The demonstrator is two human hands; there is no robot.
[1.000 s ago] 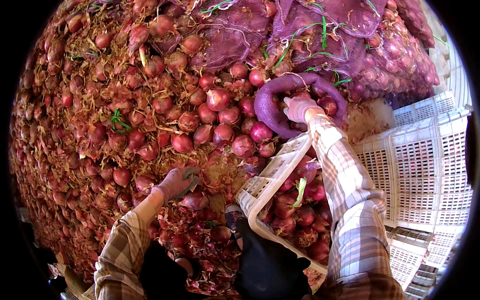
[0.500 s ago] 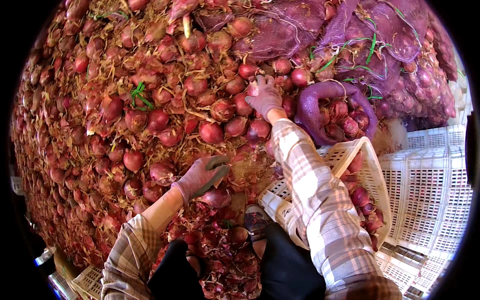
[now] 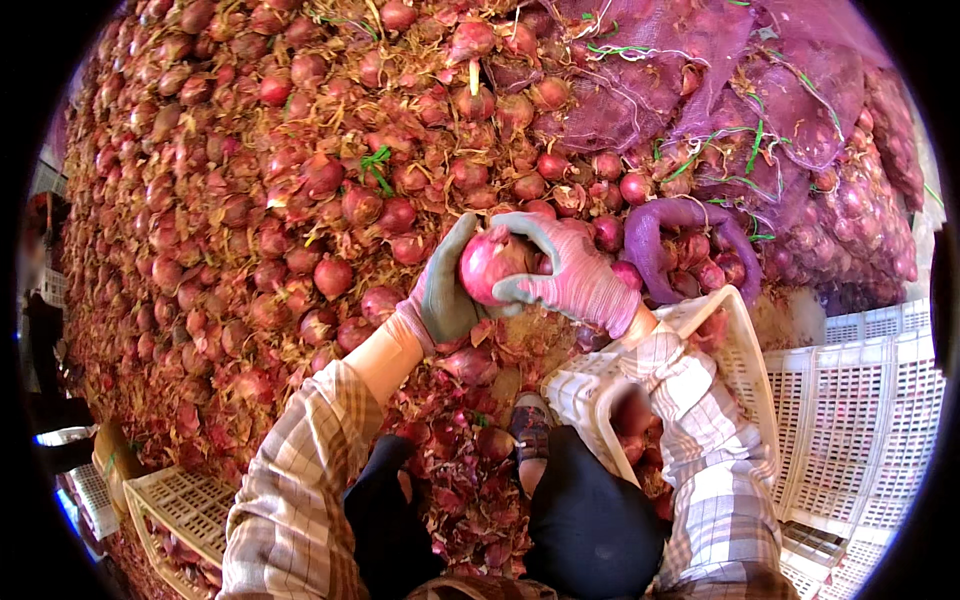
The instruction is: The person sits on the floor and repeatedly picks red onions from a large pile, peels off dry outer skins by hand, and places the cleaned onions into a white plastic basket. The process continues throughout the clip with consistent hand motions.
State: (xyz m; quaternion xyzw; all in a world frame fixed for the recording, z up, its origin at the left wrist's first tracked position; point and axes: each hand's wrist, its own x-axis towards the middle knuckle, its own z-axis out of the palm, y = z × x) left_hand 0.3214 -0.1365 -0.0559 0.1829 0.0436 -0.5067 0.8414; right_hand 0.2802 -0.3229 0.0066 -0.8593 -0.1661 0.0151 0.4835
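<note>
A large red onion [image 3: 488,266] is held up between my two gloved hands, in front of the onion heap. My left hand [image 3: 446,290], in a glove with grey palm and fingers, cups it from the left. From the right, my right hand [image 3: 578,268] curls its fingers over the top and presses the thumb against the side. Something reddish shows between that thumb and the fingers; I cannot tell whether it is a second onion. Loose red onions [image 3: 333,278] with dry skins lie around and beyond my hands.
A purple mesh bag [image 3: 640,262] with its rim rolled down holds onions at the right. Behind it lie filled mesh sacks [image 3: 850,215]. A white crate [image 3: 745,335] with onions stands by my right forearm, and more white crates [image 3: 865,400] are farther right. Another crate [image 3: 190,500] sits at lower left.
My right hand has come back from the heap near the mesh bag toward my left hand. My left hand has risen to meet it, and a large onion is now between them.
</note>
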